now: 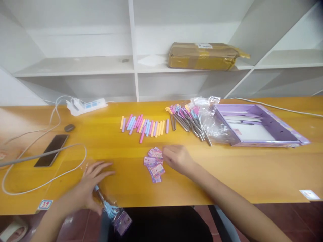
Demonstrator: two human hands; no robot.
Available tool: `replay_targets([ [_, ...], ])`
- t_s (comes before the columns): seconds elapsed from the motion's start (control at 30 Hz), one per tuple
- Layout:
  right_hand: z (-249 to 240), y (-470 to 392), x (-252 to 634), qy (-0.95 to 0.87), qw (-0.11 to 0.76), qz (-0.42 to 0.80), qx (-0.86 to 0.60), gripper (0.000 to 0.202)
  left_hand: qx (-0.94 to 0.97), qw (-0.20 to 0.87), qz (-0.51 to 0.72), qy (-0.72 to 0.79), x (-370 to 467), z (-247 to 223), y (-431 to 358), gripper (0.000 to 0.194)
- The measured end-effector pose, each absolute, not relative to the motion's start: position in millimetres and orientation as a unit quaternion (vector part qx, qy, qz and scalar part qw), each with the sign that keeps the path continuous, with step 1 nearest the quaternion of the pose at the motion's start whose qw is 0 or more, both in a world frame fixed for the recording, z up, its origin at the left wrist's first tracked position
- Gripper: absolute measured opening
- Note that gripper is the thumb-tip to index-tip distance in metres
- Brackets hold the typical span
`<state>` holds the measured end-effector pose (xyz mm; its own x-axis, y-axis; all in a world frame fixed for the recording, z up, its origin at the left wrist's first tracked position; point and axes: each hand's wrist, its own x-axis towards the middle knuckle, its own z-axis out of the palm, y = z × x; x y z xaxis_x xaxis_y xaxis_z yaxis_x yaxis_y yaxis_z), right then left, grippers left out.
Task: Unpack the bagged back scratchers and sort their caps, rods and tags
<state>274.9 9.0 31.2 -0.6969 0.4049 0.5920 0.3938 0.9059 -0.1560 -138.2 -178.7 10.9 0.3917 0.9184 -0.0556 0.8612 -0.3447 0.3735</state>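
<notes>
My left hand (92,185) is spread with its fingers apart, over a bagged light-blue hand-shaped stick (110,210) with a purple card (122,222) that juts past the table's front edge. My right hand (176,158) is closed at the right side of a small pile of purple and pink cards (153,164); what its fingertips hold, if anything, is hidden. Behind the cards lie rows of pink, blue, yellow and purple tubes (143,126). Metal sticks with coloured hand-shaped ends (189,119) are heaped to their right, beside clear plastic bags (212,122).
An open purple box (252,129) stands at the back right. On the left are a phone (51,150), a white cable (84,158), a dark small object (69,127) and a power strip (88,106). A taped carton (202,57) rests on the shelf.
</notes>
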Motion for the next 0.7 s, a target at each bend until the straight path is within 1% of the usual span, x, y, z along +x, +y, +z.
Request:
replay_targets([
  [0.03,27.4,6.4,271.9,-0.925,0.32,0.017,-0.204,0.03,0.816,0.166,0.087,0.547,-136.2,7.5,-188.7,0.13],
  [0.07,23.3,5.1,269.9,-0.928,0.319,0.025,-0.192,0.029,0.809,0.158,0.084,0.56,-133.0,5.3,-198.2,0.127],
  [0.1,19.2,4.9,268.4,-0.929,0.32,0.029,-0.182,0.028,0.802,0.151,0.084,0.572,-128.8,4.4,-206.2,0.117],
  [0.13,15.5,5.2,267.4,-0.931,0.32,0.031,-0.172,0.027,0.796,0.144,0.087,0.581,-123.6,4.7,-212.4,0.102],
  [0.2,10.2,6.1,265.4,-0.932,0.324,0.029,-0.158,0.027,0.79,0.126,0.101,0.591,-111.4,7.4,-217.8,0.066],
  [0.23,9.0,6.2,264.2,-0.933,0.324,0.029,-0.156,0.027,0.792,0.117,0.111,0.589,-105.2,9.3,-216.8,0.054],
  [0.27,8.8,5.9,262.9,-0.932,0.324,0.033,-0.158,0.027,0.794,0.111,0.119,0.586,-99.1,11.4,-213.4,0.046],
  [0.37,12.7,4.2,258.2,-0.921,0.323,0.087,-0.199,0.026,0.801,0.116,0.132,0.572,-82.3,19.1,-189.0,0.039],
  [0.47,18.1,3.3,252.7,-0.885,0.322,0.211,-0.262,0.021,0.773,0.15,0.149,0.598,-64.5,30.4,-144.9,0.041],
  [0.57,17.6,3.5,247.5,-0.834,0.324,0.343,-0.285,0.014,0.73,0.213,0.164,0.629,-40.6,43.6,-90.9,0.035],
  [0.63,13.2,4.0,244.9,-0.798,0.337,0.401,-0.299,0.021,0.737,0.261,0.173,0.6,-22.3,50.3,-60.0,0.032],
  [0.7,7.4,5.6,244.2,-0.76,0.368,0.428,-0.321,0.026,0.726,0.327,0.195,0.573,-5.8,52.7,-40.3,0.032],
])
